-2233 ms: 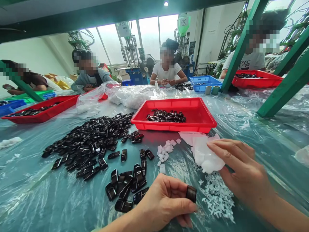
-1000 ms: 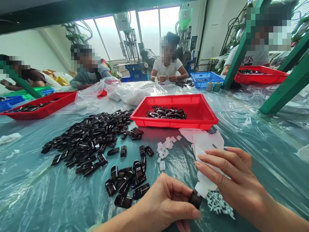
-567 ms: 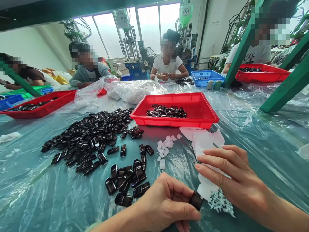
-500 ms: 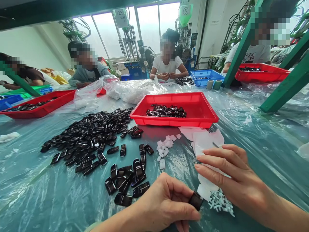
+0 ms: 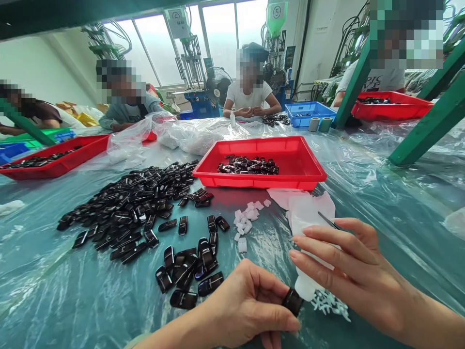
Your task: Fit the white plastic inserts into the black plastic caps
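Observation:
My left hand (image 5: pixel 250 305) pinches a small glossy dark brown plastic piece (image 5: pixel 292 301) between thumb and fingers, low in the view. To its right, my right hand (image 5: pixel 348 271) has its fingers stretched forward, and a thin pointed metal tool (image 5: pixel 329 220) sticks out past the index finger. White sheet material (image 5: pixel 314 211) lies partly hidden under this hand. Just beyond the held piece is a heap of small pale slivers (image 5: pixel 330 305). Several similar dark pieces (image 5: pixel 185 271) lie left of my left hand, and small white squares (image 5: pixel 247 218) lie ahead.
A large pile of dark pieces (image 5: pixel 134 208) covers the left middle of the table (image 5: pixel 90 300), which has clear plastic film over it. Ahead stands a red tray (image 5: pixel 259 182) partly filled with such pieces. Green posts (image 5: pixel 428 121) rise at right. Several people sit around the table.
The metal tool now shows more of its length above my right index finger. My left hand keeps its pinch on the dark piece. The whole view has shifted slightly.

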`<action>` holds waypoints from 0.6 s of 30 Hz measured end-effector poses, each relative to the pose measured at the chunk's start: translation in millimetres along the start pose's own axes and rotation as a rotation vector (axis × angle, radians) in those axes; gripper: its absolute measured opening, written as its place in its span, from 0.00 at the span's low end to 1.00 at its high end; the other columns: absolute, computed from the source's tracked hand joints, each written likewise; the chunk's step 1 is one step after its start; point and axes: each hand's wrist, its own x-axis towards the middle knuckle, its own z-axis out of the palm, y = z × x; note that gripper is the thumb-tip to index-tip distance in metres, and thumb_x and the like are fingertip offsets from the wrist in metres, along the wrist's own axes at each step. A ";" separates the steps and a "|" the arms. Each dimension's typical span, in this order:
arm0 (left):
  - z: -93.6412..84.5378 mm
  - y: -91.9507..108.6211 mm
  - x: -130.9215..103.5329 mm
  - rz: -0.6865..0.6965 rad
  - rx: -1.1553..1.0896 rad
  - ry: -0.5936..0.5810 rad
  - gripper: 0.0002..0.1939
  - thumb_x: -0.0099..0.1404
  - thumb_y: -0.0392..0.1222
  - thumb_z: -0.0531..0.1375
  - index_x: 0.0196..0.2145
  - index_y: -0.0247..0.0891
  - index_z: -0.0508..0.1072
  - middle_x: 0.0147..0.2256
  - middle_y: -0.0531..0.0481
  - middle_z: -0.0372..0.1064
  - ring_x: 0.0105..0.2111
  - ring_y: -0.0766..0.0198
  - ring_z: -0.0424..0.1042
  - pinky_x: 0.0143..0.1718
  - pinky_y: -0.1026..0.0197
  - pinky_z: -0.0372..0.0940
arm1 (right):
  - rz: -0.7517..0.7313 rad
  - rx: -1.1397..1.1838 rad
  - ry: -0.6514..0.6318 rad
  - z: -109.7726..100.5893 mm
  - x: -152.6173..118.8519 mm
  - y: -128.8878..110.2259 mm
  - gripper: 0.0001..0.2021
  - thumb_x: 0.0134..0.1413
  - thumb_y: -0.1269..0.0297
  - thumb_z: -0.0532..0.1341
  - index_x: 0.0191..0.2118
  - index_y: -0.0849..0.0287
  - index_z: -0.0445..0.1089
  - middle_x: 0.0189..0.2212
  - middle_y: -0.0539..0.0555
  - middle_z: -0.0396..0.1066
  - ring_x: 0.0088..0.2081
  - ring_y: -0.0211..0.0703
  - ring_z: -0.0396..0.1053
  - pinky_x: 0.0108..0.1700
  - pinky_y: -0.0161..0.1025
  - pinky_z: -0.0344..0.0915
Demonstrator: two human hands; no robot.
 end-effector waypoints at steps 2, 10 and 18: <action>0.4 0.4 0.2 0.000 -0.009 -0.004 0.10 0.46 0.40 0.66 0.20 0.30 0.71 0.14 0.56 0.62 0.11 0.75 0.61 0.14 0.74 0.60 | -0.006 -0.005 0.004 0.3 -0.1 -0.2 0.14 0.61 0.74 0.48 0.43 0.61 0.70 0.42 0.55 0.72 0.51 0.46 0.62 0.55 0.52 0.48; -1.0 -3.8 0.4 -0.008 -0.004 -0.005 0.09 0.47 0.40 0.65 0.19 0.30 0.71 0.14 0.56 0.62 0.12 0.74 0.62 0.15 0.73 0.60 | 0.003 -0.009 0.023 1.9 -1.1 -1.3 0.14 0.61 0.74 0.48 0.44 0.62 0.69 0.42 0.55 0.72 0.50 0.46 0.62 0.53 0.52 0.51; -1.6 -5.5 1.1 -0.033 0.020 0.004 0.12 0.46 0.43 0.66 0.22 0.29 0.73 0.15 0.55 0.63 0.14 0.73 0.64 0.16 0.72 0.60 | 0.030 -0.007 0.033 3.5 -2.5 -2.2 0.14 0.61 0.74 0.48 0.45 0.61 0.69 0.43 0.54 0.72 0.50 0.45 0.62 0.54 0.50 0.51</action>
